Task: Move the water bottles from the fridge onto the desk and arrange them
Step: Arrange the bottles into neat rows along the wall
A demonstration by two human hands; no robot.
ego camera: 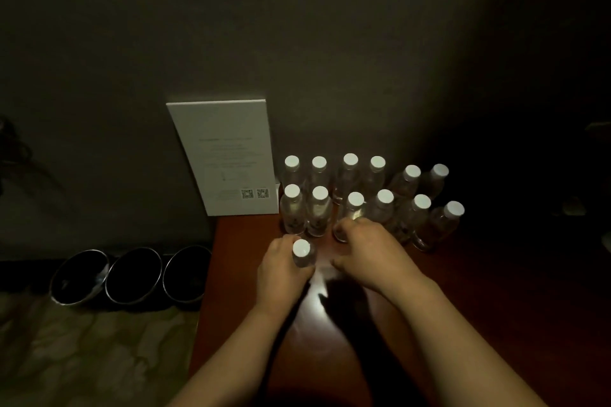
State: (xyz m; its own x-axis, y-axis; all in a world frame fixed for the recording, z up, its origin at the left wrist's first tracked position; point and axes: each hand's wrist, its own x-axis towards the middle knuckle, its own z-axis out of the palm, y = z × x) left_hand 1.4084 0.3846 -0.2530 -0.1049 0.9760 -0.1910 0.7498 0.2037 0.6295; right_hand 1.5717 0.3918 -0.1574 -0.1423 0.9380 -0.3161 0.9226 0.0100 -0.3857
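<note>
My left-hand fingers (287, 243) are curled round the body of a small clear plastic water bottle with a white screw cap (301, 253), holding it upright at the front of the reddish-brown polished wooden desk (463, 291). My left hand (281, 269) has it just in front of the two leftmost bottles of the near row. My right hand (370, 249) is reaching in, fingers bent round the lower body of another white-capped clear bottle (353, 212), third along in that row; the light is too dim to say how firmly they close.

Behind them stands the group of matching bottles (383, 188), two rows against the dark wall, the rightmost ones leaning outward in this wide view.

These look full and small, so I judge them light enough for one hand each, with thin walls that give if squeezed. If they are cold from the fridge they may be damp and slick. Best taken mid-body, not by the cap.

Writing: the bottle labels are too dark to read. A white upright printed card (224, 158) leans against the wall at the left, with faint lines of text I cannot read and two QR codes low down.
</note>
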